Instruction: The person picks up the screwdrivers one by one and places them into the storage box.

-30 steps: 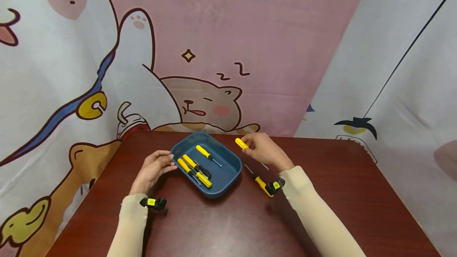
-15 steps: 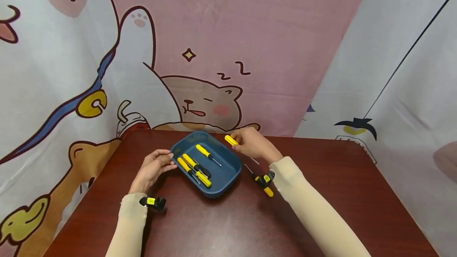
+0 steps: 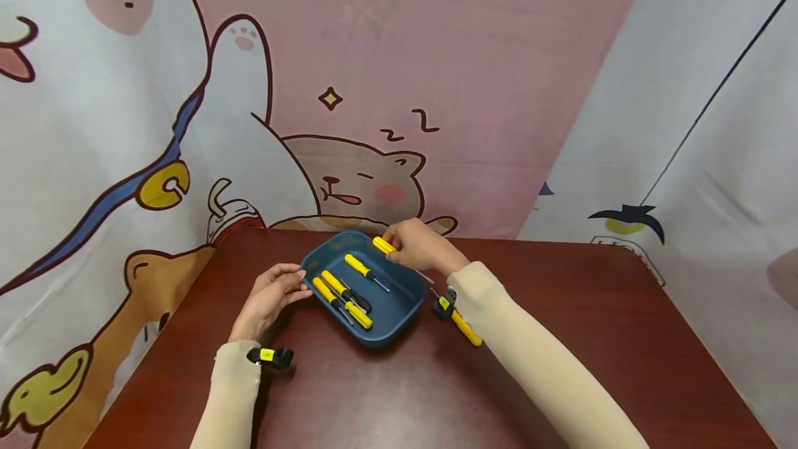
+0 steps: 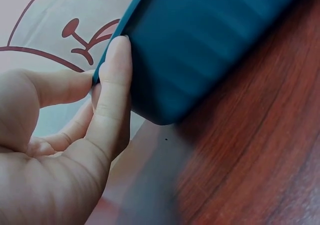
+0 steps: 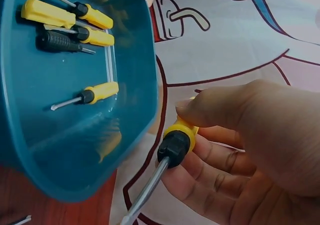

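A blue plastic tray (image 3: 399,328) sits on the table, several screwdrivers lying in it. Most have yellow handles, such as the lone screwdriver (image 3: 358,266) near the middle; a black-handled one (image 5: 56,42) lies among the group at the left side. My left hand (image 3: 268,300) pinches the tray's left rim between thumb and fingers, as the left wrist view shows. My right hand (image 3: 419,247) grips a yellow-and-black screwdriver (image 5: 176,144) by its handle, over the tray's far right rim. Its metal shaft points back toward my wrist.
Another yellow-handled screwdriver (image 3: 466,330) lies on the table right of the tray, partly hidden by my right wrist camera (image 3: 444,303). The reddish-brown wooden table (image 3: 386,400) ends at the back against a cartoon-printed cloth (image 3: 486,89).
My right hand has moved left with the screwdriver, from beside the tray to over its far right rim. The left hand keeps its hold on the tray, which stays in place.
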{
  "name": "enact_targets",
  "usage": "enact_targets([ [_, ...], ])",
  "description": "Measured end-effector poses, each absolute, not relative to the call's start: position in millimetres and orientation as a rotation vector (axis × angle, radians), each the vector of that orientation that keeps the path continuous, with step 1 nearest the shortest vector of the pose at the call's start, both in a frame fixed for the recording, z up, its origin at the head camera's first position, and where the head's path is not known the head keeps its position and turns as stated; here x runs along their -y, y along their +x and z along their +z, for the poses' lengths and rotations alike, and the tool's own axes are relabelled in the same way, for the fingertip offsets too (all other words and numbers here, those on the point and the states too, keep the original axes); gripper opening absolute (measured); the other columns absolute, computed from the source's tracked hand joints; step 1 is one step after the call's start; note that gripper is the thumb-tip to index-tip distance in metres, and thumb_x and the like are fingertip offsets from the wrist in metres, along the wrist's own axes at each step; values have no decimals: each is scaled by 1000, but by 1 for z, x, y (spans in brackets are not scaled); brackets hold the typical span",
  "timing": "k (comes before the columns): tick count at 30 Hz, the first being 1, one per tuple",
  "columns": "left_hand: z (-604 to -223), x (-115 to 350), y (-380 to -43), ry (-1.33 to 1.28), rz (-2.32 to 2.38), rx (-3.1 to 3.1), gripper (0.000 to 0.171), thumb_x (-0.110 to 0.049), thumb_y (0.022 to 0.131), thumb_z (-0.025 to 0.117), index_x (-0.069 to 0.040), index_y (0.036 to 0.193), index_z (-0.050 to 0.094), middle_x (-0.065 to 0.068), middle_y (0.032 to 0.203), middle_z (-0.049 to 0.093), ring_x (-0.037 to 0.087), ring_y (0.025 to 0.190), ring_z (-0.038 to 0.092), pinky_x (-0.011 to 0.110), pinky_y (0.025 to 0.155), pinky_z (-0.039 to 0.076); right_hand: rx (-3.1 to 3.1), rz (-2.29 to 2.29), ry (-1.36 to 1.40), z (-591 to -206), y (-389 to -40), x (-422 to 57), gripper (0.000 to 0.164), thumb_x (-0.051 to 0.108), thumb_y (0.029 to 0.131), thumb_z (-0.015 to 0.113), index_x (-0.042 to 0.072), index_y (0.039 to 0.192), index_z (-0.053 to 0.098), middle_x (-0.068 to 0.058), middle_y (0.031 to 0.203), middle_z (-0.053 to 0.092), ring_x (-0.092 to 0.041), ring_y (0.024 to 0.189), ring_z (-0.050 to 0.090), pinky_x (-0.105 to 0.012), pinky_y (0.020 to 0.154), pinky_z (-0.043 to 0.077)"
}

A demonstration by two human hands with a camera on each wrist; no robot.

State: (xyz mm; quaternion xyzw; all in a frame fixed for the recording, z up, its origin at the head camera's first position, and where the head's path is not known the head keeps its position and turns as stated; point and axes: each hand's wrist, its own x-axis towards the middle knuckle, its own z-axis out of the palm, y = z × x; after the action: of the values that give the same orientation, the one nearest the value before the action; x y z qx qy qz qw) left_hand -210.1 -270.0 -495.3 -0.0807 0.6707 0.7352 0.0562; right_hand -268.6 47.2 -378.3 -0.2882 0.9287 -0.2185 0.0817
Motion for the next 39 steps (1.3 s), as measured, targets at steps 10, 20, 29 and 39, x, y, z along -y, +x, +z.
enact_targets([
  [10, -496, 271, -210, -247, 2262, -2008, 33, -11, 102, 63, 0, 129, 49, 6, 100, 60, 15, 81, 68, 33, 84, 65, -2757, -552, -895, -385, -276, -22, 37, 22, 93, 76, 8, 127, 71, -3, 102, 70, -16, 80, 62, -23, 70, 56],
  [20, -495, 272, -212, -221, 2247, -2014, 33, -13, 103, 63, -1, 130, 48, 7, 101, 60, 15, 82, 68, 33, 85, 65, -2732, -500, -892, -395, -280, 0, 38, 20, 95, 74, 6, 130, 69, -8, 115, 73, -15, 84, 65, -25, 76, 59],
  [29, -497, 274, -211, -251, 2246, -2006, 34, -12, 102, 63, 0, 131, 48, 7, 102, 60, 15, 82, 67, 34, 85, 65, -2731, -417, -909, -406, -286, 19, 38, 20, 96, 73, 7, 131, 69, -8, 116, 73, -14, 83, 65, -26, 81, 60],
  [39, -498, 273, -213, -235, 2248, -2005, 36, -14, 102, 64, 0, 131, 48, 6, 99, 61, 15, 82, 67, 34, 85, 65, -2678, -443, -854, -416, -293, 32, 36, 18, 97, 71, 6, 130, 69, -5, 89, 72, -10, 52, 50, -18, 56, 49],
])
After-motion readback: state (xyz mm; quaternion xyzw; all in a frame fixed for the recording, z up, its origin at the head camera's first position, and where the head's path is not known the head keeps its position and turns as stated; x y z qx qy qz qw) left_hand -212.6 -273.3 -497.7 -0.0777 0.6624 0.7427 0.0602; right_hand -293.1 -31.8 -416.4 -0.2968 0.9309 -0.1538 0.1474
